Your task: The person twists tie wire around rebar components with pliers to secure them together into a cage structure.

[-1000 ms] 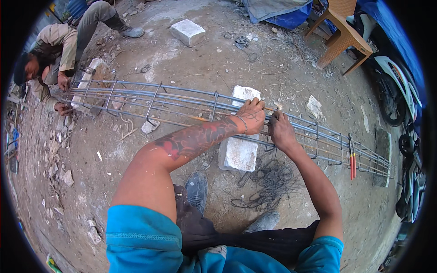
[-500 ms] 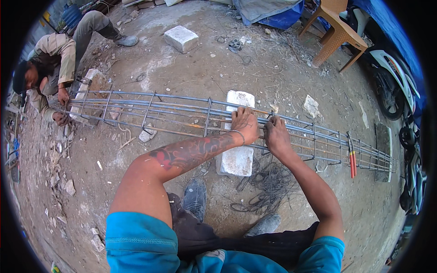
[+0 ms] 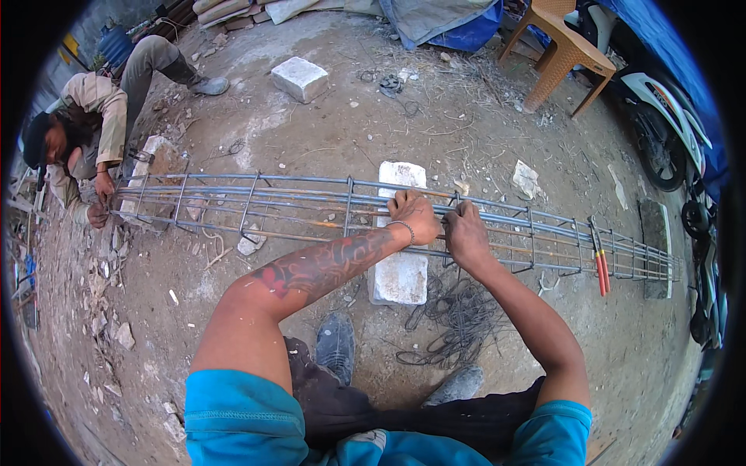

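Note:
A long rebar cage (image 3: 311, 203) of thin steel bars and bent stirrups stretches across the view, propped on white blocks. Over its middle, beside the upper end of a white block (image 3: 400, 279), my left hand (image 3: 414, 217) is closed round the bars. My right hand (image 3: 466, 234) is just to the right, its fingers curled down onto the same bars; the fingertips of both are partly hidden. Red-handled pliers (image 3: 602, 272) hang on the cage farther right. At the far left end a co-worker (image 3: 89, 116) crouches with both hands on the bar ends.
A tangle of thin dark wire (image 3: 458, 318) lies near my shoes. Another pale block (image 3: 301, 79) sits beyond the cage. A brown plastic chair (image 3: 563, 58) and a parked motorbike (image 3: 660, 124) stand at the far right. Rubble (image 3: 124, 335) covers the left ground.
The view has shifted slightly, so the cage sits a little lower in it. Both hands stay at the same part of the bars, with small finger movements.

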A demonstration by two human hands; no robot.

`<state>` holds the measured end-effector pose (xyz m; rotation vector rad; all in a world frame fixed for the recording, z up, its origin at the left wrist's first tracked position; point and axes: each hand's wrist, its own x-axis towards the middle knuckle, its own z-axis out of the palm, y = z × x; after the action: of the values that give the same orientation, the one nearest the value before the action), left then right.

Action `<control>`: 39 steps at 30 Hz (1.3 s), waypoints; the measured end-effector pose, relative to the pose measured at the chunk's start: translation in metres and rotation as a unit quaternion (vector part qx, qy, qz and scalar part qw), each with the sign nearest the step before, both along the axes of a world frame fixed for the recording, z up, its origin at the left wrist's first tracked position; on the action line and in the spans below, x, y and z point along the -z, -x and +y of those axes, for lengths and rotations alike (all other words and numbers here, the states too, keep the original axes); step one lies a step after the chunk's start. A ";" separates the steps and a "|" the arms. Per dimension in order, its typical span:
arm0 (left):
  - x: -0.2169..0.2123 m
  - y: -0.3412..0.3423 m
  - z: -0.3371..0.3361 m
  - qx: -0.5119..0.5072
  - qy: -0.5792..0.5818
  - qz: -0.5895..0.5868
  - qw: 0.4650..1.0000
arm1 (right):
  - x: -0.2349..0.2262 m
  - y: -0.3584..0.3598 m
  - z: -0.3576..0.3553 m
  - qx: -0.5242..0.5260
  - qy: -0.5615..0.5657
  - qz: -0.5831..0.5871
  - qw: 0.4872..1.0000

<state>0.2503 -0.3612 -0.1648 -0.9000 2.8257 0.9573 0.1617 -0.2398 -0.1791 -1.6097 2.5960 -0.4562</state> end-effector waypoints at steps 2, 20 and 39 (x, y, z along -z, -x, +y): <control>-0.001 0.001 -0.001 -0.019 -0.012 0.013 1.000 | 0.003 0.003 -0.001 0.024 -0.003 -0.038 0.999; 0.013 -0.009 -0.006 0.076 0.148 0.002 0.986 | 0.027 0.004 -0.004 0.129 0.083 -0.165 0.974; 0.009 0.000 -0.003 -0.018 -0.038 0.093 0.995 | -0.007 -0.006 -0.008 0.173 0.041 -0.135 0.975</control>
<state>0.2506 -0.3641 -0.1742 -0.9020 2.9071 1.2059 0.1674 -0.2476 -0.1719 -1.0205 2.6705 -0.7517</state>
